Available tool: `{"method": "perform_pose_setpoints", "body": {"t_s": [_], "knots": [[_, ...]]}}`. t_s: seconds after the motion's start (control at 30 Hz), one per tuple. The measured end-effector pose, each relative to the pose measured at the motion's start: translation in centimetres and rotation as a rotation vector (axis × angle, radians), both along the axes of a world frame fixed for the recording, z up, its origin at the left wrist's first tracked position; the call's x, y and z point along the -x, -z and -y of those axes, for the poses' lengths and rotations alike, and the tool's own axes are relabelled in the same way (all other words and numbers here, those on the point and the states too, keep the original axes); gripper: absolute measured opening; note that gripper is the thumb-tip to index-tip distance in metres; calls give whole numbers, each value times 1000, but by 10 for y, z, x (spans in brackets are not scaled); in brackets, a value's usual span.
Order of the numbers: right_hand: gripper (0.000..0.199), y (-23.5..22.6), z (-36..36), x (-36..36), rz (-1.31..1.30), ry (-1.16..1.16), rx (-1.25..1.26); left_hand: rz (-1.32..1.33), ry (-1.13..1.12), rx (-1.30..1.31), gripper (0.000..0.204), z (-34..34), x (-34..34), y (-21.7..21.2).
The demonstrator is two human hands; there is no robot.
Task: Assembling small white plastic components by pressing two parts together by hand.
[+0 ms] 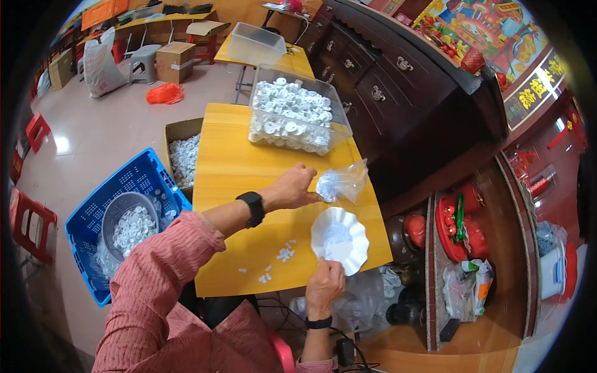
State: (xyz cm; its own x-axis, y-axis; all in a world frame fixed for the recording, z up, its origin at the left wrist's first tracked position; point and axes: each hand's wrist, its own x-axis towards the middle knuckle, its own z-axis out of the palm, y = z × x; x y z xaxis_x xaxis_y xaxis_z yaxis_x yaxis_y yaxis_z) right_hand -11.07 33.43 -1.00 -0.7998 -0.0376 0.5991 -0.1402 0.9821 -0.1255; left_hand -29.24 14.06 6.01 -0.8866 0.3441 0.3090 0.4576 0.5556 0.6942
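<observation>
Over the yellow table, my left hand (291,188) reaches out with its thumb and fingers apart, beside a clear plastic bag (349,181) of small whitish pieces. Its thumb tip is at the bag's near edge; whether it touches cannot be made out. My right hand (326,283) has its fingers closed at the near rim of a white scalloped dish (358,250), which holds a heap of small pale pieces (337,235). Left of the dish, several small white pieces (285,254) lie loose on the tabletop (236,217).
A clear bin (289,118) full of white round parts stands at the table's far end. Left of the table are a carton (185,155) of similar parts and a blue basket (84,217) with a grey bowl (112,214). A dark cabinet (398,112) borders the right side.
</observation>
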Motion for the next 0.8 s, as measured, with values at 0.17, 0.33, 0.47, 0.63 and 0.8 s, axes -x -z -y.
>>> {"method": "perform_pose_setpoints", "body": {"t_s": [0.17,0.33,0.47,0.63,0.8], "knots": [[17,-11,6,-17,8,-58,50,141,8,89,93,-64,31,3],[15,-14,7,-19,7,-69,64,56,-2,95,75,-101,53,11],[16,-13,7,-19,-9,-81,75,205,-47,171,39,-122,71,18],[13,-12,4,-19,-15,-57,107,222,158,-57,26,-136,65,0],[16,-9,5,-17,-20,-89,105,190,425,-299,45,-145,44,13]]}}
